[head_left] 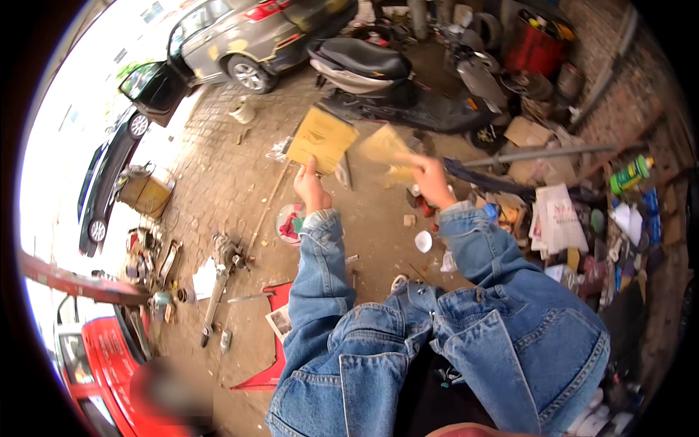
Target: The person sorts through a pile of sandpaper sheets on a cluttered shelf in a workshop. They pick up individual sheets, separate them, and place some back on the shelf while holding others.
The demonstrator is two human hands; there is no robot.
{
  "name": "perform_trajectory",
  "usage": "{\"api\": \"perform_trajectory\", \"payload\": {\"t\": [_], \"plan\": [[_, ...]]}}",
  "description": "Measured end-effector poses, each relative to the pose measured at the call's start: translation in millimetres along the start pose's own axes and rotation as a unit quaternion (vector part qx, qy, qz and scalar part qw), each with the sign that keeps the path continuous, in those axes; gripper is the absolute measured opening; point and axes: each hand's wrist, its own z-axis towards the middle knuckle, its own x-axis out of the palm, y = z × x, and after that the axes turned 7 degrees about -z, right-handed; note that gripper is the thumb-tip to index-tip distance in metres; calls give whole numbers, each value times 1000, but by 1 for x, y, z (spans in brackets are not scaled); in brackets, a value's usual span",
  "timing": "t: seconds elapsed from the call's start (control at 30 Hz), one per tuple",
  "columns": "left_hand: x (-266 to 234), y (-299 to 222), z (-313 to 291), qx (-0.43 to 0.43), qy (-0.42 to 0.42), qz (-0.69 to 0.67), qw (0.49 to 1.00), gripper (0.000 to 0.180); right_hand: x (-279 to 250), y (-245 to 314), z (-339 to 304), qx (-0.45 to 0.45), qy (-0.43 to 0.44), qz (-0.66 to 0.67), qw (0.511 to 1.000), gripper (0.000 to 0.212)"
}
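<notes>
Yellow-brown card packet (321, 137) is being held up by my left hand (311, 191), its grip pinched closed on the packet's lower edge, thumb in front and fingers behind. My right hand (432, 180) is closing its grip on a second, paler card piece (386, 148), which is blurred, so I cannot tell whether it is a flap, a sleeve or a separate sheet. Both items are being carried in the air above the paved floor (218, 182), well apart from anything that could support them, with blue denim sleeves (320, 262) running up from the lower edge.

Below the hands, a round dish with red and green contents (291, 222) is sitting on the floor, and a small white cup (424, 241) is lying near the right forearm. A dark scooter (386, 76) is standing at the far edge of the floor, a grey car (240, 40) beyond it, and a cluttered heap of papers and bottles (582, 218) is filling the right edge.

To do this well, I judge, I am needing to keep the left pinch firm near the packet's edge while the right hand is drawing the paler piece away squarely, so neither is creasing or tearing.
</notes>
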Motion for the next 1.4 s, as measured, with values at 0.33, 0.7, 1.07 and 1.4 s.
{"api": "perform_trajectory", "payload": {"t": [0.33, 0.7, 1.07, 1.4], "plan": [[120, 82, -58, -168, 196, 33, 966, 12, -127, -11, -97, 74, -242, 340, 906, 56], [352, 169, -293, -436, 559, -45, 704, 29, -197, 17, -346, 201, -624, -71, 752, 50], [558, 51, -660, -479, 659, -216, 537, 23, -168, 82, -517, 198, -821, 55, 533, 40], [599, 46, -721, -199, 819, 57, 535, 52, -210, 93, -522, 194, -807, 15, 558, 43]]}}
